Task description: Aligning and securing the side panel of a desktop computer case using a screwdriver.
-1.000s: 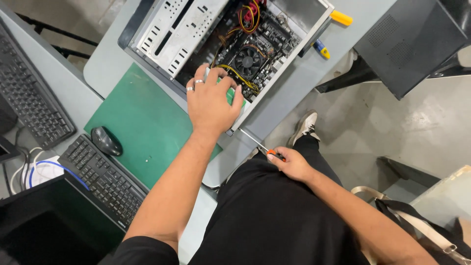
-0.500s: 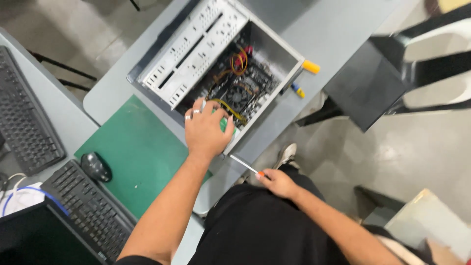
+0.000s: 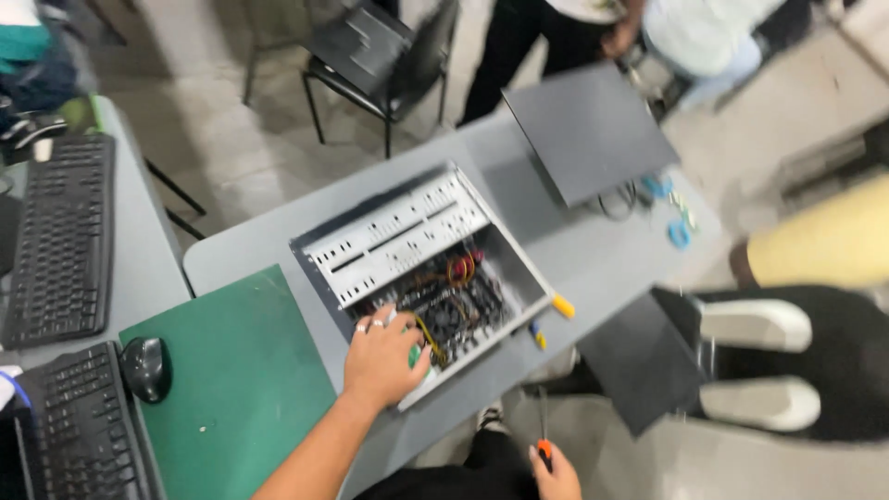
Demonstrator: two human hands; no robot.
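An open grey computer case lies on its side on the grey table, with circuit board and coloured wires showing inside. My left hand, wearing rings, rests palm down on the case's near edge, fingers reaching in among the wires. My right hand sits low at the bottom edge, off the table, closed around a screwdriver with an orange collar and a dark shaft pointing up.
A green mat lies left of the case, with a black mouse and two black keyboards further left. A dark side panel, a yellow-handled tool, a black chair and other people stand around.
The view has swung up and back, so the case now sits mid-frame and more of the room shows. My left hand stays on the case; my right hand has dropped to the frame's bottom edge.
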